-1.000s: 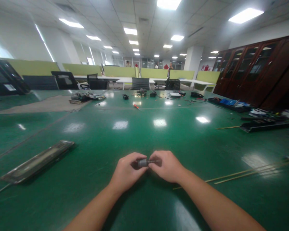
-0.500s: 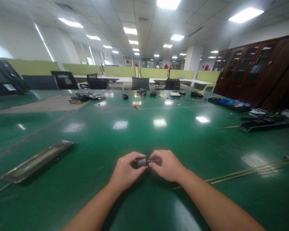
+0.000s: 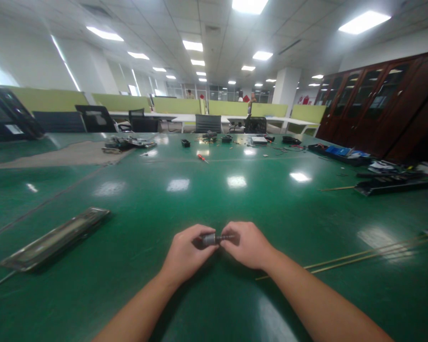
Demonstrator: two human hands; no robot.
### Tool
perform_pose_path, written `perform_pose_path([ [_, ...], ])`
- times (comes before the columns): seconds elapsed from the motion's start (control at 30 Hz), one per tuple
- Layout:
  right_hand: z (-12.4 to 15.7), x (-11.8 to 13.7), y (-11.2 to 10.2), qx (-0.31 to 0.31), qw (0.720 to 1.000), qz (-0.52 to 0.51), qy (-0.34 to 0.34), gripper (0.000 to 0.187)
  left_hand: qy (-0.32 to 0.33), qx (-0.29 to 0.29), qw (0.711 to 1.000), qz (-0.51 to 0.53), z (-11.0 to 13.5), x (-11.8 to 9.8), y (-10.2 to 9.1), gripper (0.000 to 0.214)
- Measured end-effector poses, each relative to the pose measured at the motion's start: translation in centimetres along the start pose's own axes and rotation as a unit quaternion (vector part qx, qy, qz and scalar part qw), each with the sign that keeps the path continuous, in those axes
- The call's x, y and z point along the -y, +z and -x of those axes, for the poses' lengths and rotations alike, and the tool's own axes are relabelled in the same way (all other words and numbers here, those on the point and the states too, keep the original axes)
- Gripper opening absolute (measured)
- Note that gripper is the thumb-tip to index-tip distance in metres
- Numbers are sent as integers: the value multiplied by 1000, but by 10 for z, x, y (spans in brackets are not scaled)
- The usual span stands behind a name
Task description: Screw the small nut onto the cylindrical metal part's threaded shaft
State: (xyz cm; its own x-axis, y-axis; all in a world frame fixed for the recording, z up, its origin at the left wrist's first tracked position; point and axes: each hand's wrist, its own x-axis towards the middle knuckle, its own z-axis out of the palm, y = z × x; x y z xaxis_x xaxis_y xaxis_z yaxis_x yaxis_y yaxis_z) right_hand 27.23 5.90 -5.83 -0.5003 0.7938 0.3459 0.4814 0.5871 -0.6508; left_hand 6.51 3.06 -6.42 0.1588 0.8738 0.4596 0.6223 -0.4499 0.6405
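My left hand (image 3: 187,251) is closed, its thumb and fingers pinching a small grey metal cylinder (image 3: 209,239) that looks like a little motor. From the cylinder's right end a thin, dark, ridged shaft (image 3: 224,237) points toward my right hand (image 3: 248,244). That hand is also closed, with thumb and fingertips around the shaft; its far end is partly hidden by the fingers. Both hands are held close together, low over the green table (image 3: 207,204). Fine detail on the part is too blurred to make out.
To the left lies a long, flat, clear-edged case (image 3: 57,238). Thin brass-coloured rods (image 3: 356,258) run out to the right of my forearm. Farther off are a red screwdriver (image 3: 202,158), scattered small parts, and a black tray (image 3: 395,185) at the right edge.
Both hands stay in the same place with the same hold. The shaft between them looks slightly sharper now; a distant person has shifted a little.
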Motion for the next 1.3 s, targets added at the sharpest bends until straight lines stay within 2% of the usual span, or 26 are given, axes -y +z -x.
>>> perform_pose_path([
  [1.3, -1, 3, 0, 4, 1000, 18, 18, 11, 0, -2, 1000, -7, 1, 0, -1, 18],
])
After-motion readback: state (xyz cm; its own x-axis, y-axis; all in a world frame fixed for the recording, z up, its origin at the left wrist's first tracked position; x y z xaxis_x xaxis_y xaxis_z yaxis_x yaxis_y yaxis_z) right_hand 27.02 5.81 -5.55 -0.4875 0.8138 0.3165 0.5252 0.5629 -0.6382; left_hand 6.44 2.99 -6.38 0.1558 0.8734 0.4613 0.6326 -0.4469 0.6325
